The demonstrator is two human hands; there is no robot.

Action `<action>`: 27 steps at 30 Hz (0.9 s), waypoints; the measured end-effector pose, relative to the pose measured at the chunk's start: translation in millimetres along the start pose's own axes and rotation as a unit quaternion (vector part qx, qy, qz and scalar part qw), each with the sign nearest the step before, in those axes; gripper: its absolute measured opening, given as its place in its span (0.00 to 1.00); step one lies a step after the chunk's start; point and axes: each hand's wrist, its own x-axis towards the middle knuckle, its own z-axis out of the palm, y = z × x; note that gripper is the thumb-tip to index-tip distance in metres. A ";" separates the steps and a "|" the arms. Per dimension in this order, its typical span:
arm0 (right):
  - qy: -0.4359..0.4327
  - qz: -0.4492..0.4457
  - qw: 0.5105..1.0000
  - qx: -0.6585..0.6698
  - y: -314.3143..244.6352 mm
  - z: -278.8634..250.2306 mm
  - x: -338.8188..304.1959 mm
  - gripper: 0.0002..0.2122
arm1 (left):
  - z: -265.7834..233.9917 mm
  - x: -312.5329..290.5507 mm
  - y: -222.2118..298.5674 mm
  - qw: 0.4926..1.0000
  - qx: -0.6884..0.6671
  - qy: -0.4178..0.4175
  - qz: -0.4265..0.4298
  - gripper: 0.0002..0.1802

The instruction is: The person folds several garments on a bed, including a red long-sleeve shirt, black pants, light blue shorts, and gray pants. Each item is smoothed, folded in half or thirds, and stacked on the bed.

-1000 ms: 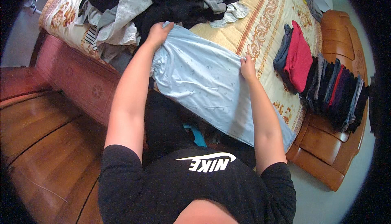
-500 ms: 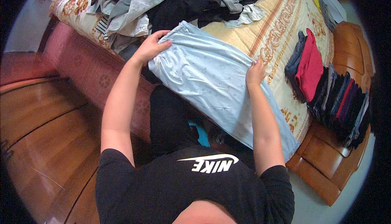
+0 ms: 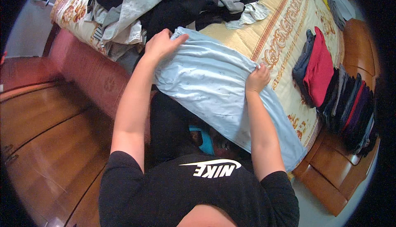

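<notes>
A pair of light blue patterned pants (image 3: 210, 78) stretches between my hands, its gathered waistband at the upper left and its far end trailing down to the right. My left hand (image 3: 163, 45) grips the waistband end, thumb on top and fingers partly hidden behind it. My right hand (image 3: 258, 78) pinches the upper edge farther along, its fingers closed on the cloth. The lower part of the pants drapes over the bed's front edge and under my right forearm.
A heap of black, grey and white clothes (image 3: 177, 8) lies on the floral bedspread (image 3: 255, 41). Folded red pants (image 3: 319, 72) and a row of dark folded clothes (image 3: 346, 103) stand at the right, by a brown wooden headboard (image 3: 326, 177). A reddish padded bed side (image 3: 88, 70) runs along the left.
My left hand has shifted a little right along the waistband, and its thumb has straightened. The right hand still pinches the edge, slightly lower. The view has moved slightly.
</notes>
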 end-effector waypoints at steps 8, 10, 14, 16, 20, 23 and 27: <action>0.028 0.014 0.999 0.039 7.7 0.1 -2.4 0.09 | 54.5 60.1 -12.0 0.979 -0.079 0.161 0.098 0.30; -0.004 0.036 0.996 0.081 7.9 2.7 -1.7 0.09 | 62.5 66.9 -29.1 0.985 -0.040 0.138 0.092 0.31; 0.022 0.018 0.997 0.068 6.2 2.4 0.6 0.08 | 42.8 20.5 10.3 0.990 0.089 0.110 0.009 0.33; 0.007 0.031 0.993 0.116 5.1 -3.9 4.9 0.08 | 59.5 -6.3 0.2 0.943 0.104 0.282 0.146 0.33; -0.020 0.084 0.976 0.199 10.4 -7.0 27.8 0.07 | 106.9 -82.3 7.7 0.899 0.295 0.200 0.255 0.33; -0.090 0.057 0.983 0.146 15.9 -16.2 40.1 0.10 | 117.6 -97.2 -3.1 0.935 0.294 0.074 0.181 0.33; -0.052 0.045 0.983 0.171 34.3 -54.5 3.3 0.17 | 120.8 -90.6 -8.5 0.929 0.305 0.081 0.195 0.33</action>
